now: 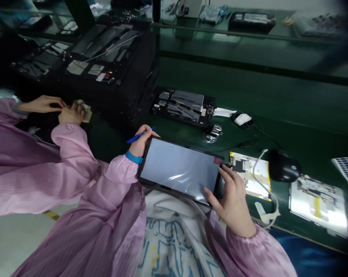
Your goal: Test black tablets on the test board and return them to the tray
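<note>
A tablet (179, 167) with a pale, film-covered screen and a red tab at its upper right corner lies tilted at the bench edge before me. My left hand (142, 143) grips its left end, and a blue pen (139, 135) is tucked between the fingers. On the right end, my right hand (230, 194) rests with thumb and fingers spread over the screen and its edge. Right of the tablet lies a white battery pack (250, 175) with yellow edges, a white cable (259, 175) running across it. Behind stands a small round metal piece (212, 134).
Stacked black tablet housings (104, 69) rise at the left. An opened tablet (184, 107) lies behind mine. At the right are a black cylindrical object (284, 166) and a silver panel (318, 204). A co-worker's hands (71, 113) work at the left. A shelf (249, 34) spans the back.
</note>
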Tool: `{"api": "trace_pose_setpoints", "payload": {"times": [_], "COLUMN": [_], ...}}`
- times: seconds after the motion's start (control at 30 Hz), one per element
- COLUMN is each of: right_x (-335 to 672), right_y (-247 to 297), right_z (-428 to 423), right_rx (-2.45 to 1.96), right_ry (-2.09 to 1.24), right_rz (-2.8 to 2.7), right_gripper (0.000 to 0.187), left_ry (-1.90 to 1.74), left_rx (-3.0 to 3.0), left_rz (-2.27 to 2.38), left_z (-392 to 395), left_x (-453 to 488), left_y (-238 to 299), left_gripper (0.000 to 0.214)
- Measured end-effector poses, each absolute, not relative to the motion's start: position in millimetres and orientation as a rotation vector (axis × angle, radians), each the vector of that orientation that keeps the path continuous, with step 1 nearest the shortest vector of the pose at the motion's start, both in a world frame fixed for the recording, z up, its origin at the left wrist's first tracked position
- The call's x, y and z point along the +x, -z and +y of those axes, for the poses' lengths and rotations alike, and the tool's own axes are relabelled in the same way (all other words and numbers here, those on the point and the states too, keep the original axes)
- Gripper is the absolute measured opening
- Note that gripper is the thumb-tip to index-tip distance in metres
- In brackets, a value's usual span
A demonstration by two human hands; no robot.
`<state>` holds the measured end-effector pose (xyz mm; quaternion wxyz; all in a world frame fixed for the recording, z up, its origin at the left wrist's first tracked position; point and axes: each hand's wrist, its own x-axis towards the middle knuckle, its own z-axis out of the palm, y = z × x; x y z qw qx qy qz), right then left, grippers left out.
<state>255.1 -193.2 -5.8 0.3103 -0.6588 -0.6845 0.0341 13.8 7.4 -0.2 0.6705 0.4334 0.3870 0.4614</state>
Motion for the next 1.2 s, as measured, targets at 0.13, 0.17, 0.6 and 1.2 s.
{"api": "trace_pose_setpoints", "payload": {"times": [0.13, 0.17, 0.6, 1.2], "right_x": [255, 255, 267, 268], "right_y": [7, 7, 6, 30], "right_z": [-193, -193, -201, -200], "right_rx": [-1.756, -1.752, -1.667, -1.439], "right_ry": [-0.119, -0.130, -0.417, -0.550], "right_rz": [-1.774, -1.766, -1.786, -1.621], "right_gripper": [0.064, 0.065, 0.072, 0.068], "left_ry": [-1.046, -1.047, -1.031, -1.029], "left_rx": [0.971, 0.974, 0.981, 1.025], "left_rz": [0.854, 0.851, 0.885, 0.889], "left_z": [8, 8, 8, 10], "left_x": [13, 13, 14, 15], "left_y": [1, 1, 1, -1], "left_gripper": [0.037, 0.036, 0.039, 0.033]}}
